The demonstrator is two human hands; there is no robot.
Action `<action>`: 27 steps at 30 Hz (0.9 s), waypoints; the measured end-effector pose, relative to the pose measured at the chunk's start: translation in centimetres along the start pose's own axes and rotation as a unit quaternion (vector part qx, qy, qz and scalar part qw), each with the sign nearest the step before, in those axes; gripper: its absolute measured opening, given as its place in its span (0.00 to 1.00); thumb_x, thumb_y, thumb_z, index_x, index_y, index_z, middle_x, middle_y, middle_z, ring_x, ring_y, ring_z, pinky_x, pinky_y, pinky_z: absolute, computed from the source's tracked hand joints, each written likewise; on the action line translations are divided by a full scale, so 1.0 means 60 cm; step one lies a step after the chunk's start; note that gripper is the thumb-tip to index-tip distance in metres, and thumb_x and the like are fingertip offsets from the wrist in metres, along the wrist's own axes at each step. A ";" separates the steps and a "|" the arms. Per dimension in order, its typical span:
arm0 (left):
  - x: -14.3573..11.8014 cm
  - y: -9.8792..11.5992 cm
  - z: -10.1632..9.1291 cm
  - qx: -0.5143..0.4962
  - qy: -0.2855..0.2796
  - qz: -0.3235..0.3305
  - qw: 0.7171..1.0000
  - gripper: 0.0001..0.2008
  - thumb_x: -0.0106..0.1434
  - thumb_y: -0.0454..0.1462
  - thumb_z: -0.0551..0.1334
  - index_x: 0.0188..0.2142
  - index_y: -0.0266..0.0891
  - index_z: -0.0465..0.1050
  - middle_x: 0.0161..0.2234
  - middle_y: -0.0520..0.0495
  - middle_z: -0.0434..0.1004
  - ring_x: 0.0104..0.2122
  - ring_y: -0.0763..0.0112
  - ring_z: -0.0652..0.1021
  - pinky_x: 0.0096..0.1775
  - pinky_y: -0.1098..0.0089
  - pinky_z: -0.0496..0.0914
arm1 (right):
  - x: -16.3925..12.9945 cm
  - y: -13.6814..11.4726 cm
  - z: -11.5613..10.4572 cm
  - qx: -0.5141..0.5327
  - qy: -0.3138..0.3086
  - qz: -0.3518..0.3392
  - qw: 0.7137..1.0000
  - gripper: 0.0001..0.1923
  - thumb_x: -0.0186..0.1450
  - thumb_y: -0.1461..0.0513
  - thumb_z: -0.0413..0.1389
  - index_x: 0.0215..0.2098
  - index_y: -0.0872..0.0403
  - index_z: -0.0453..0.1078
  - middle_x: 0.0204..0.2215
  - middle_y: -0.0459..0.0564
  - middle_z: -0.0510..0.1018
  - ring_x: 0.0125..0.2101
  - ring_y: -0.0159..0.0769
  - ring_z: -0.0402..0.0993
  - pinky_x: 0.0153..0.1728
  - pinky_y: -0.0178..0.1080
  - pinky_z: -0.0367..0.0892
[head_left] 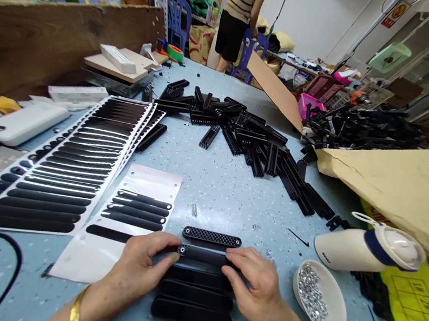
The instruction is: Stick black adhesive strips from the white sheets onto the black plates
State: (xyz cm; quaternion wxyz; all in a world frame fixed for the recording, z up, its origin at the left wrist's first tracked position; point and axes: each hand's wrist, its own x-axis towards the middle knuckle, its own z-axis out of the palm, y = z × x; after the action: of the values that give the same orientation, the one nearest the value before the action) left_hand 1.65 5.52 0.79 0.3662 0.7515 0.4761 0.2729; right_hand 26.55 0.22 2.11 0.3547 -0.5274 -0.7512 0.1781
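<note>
Both hands press on a narrow black plastic strip [202, 255] lying crosswise at the near edge of the blue speckled table [218, 188]. The left hand [143, 263] pinches the strip's left end, where a small silver screw head shows, between thumb and fingers; the right hand [255, 285] clasps its right end the same way, so the strip spans the gap between the two grips. Just beyond it lies a perforated black strip [212, 236], untouched. Directly under the hands sits a row of finished black strips [194, 302], side by side. Left of the hands is a white backing sheet with black adhesive pads [136, 210], and farther left larger sheets of the same pads [73, 170]. To the right stand a white bowl of small silver screws [320, 299] and a white lint shaver [368, 246] on its side. A heap of black plastic parts [244, 132] covers the table's far half. At the back of the room a person in a striped shirt [241, 11] stands near blue chairs.
</note>
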 end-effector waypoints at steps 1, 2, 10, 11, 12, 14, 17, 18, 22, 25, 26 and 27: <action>0.000 -0.001 0.000 -0.002 -0.002 -0.001 1.000 0.09 0.61 0.35 0.59 0.37 0.41 0.78 0.32 0.50 0.84 0.32 0.67 0.82 0.36 0.69 0.75 | 0.001 -0.001 0.004 -0.002 -0.001 -0.002 1.000 0.10 0.64 0.67 0.57 0.42 0.54 0.77 0.36 0.54 0.82 0.36 0.42 0.78 0.36 0.47 0.76; -0.001 -0.001 0.001 -0.002 -0.004 -0.003 1.000 0.09 0.61 0.35 0.59 0.37 0.41 0.78 0.32 0.50 0.84 0.32 0.67 0.82 0.36 0.69 0.75 | 0.002 -0.001 0.007 -0.005 0.000 -0.005 1.000 0.10 0.64 0.67 0.57 0.42 0.54 0.77 0.36 0.54 0.82 0.35 0.42 0.79 0.37 0.47 0.75; -0.002 -0.002 -0.001 0.001 -0.002 0.003 1.000 0.08 0.61 0.35 0.59 0.37 0.41 0.78 0.32 0.50 0.83 0.31 0.68 0.81 0.36 0.68 0.75 | 0.006 -0.005 0.016 -0.017 -0.004 -0.016 1.000 0.09 0.65 0.67 0.56 0.41 0.58 0.77 0.35 0.55 0.82 0.33 0.42 0.78 0.35 0.46 0.74; -0.002 -0.001 -0.001 -0.001 -0.001 0.003 1.000 0.08 0.61 0.35 0.59 0.37 0.41 0.78 0.32 0.51 0.83 0.31 0.68 0.81 0.36 0.68 0.75 | 0.006 -0.005 0.017 -0.017 -0.004 -0.016 1.000 0.09 0.65 0.67 0.56 0.41 0.58 0.77 0.35 0.55 0.82 0.34 0.42 0.78 0.35 0.46 0.74; -0.002 -0.002 -0.001 -0.003 -0.001 0.004 1.000 0.08 0.61 0.35 0.59 0.37 0.41 0.78 0.32 0.51 0.83 0.31 0.68 0.81 0.35 0.68 0.75 | 0.006 -0.005 0.018 -0.018 -0.005 -0.016 1.000 0.09 0.65 0.67 0.55 0.41 0.58 0.77 0.35 0.55 0.82 0.34 0.42 0.78 0.36 0.46 0.74; -0.003 -0.003 0.000 -0.004 -0.002 0.007 1.000 0.08 0.62 0.35 0.59 0.37 0.41 0.78 0.32 0.51 0.82 0.31 0.68 0.81 0.35 0.68 0.75 | 0.006 -0.003 0.020 -0.019 -0.006 -0.016 1.000 0.09 0.65 0.67 0.55 0.41 0.58 0.77 0.35 0.55 0.82 0.34 0.42 0.78 0.36 0.47 0.73; -0.003 -0.006 0.002 0.000 -0.001 0.012 1.000 0.08 0.62 0.35 0.59 0.37 0.41 0.78 0.32 0.50 0.82 0.31 0.68 0.81 0.35 0.67 0.75 | 0.006 -0.003 0.022 -0.019 -0.011 -0.016 1.000 0.09 0.66 0.66 0.56 0.41 0.58 0.77 0.35 0.55 0.82 0.34 0.42 0.77 0.37 0.46 0.73; -0.002 -0.007 0.002 0.000 0.000 0.013 1.000 0.08 0.62 0.35 0.59 0.37 0.41 0.78 0.32 0.50 0.82 0.31 0.68 0.81 0.35 0.67 0.75 | 0.006 -0.003 0.022 -0.018 -0.013 -0.016 1.000 0.09 0.66 0.67 0.56 0.41 0.57 0.77 0.35 0.55 0.82 0.34 0.42 0.77 0.37 0.46 0.72; -0.003 -0.008 0.003 0.000 0.005 0.012 1.000 0.08 0.62 0.35 0.59 0.37 0.41 0.78 0.32 0.51 0.82 0.31 0.68 0.81 0.34 0.68 0.75 | 0.009 -0.004 0.022 -0.017 -0.018 -0.019 1.000 0.08 0.65 0.68 0.56 0.40 0.58 0.77 0.35 0.55 0.81 0.34 0.42 0.77 0.36 0.46 0.72; -0.005 -0.008 0.003 0.002 0.018 0.022 1.000 0.08 0.62 0.35 0.60 0.39 0.42 0.78 0.33 0.51 0.83 0.31 0.69 0.82 0.35 0.69 0.76 | 0.010 -0.005 0.023 -0.018 -0.015 -0.020 1.000 0.08 0.65 0.68 0.56 0.39 0.59 0.77 0.34 0.56 0.81 0.34 0.43 0.77 0.36 0.46 0.72; -0.006 -0.008 0.004 0.004 0.025 0.031 0.999 0.09 0.62 0.34 0.60 0.40 0.42 0.78 0.34 0.51 0.83 0.32 0.69 0.82 0.36 0.69 0.76 | 0.011 -0.005 0.023 -0.017 -0.017 -0.018 1.000 0.08 0.65 0.68 0.56 0.39 0.59 0.77 0.34 0.56 0.81 0.34 0.43 0.77 0.36 0.46 0.72; -0.007 -0.008 0.004 0.006 0.031 0.043 0.999 0.09 0.62 0.34 0.61 0.41 0.42 0.78 0.35 0.51 0.84 0.33 0.69 0.82 0.37 0.69 0.76 | 0.011 -0.005 0.023 -0.015 -0.020 -0.015 1.000 0.08 0.65 0.68 0.56 0.40 0.58 0.77 0.34 0.56 0.81 0.33 0.42 0.77 0.35 0.45 0.72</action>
State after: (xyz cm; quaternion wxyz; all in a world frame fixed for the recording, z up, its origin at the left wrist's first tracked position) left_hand 1.39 5.23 0.23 0.3349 0.7645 0.4563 0.3085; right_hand 25.24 0.85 1.56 0.3345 -0.5176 -0.7684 0.1724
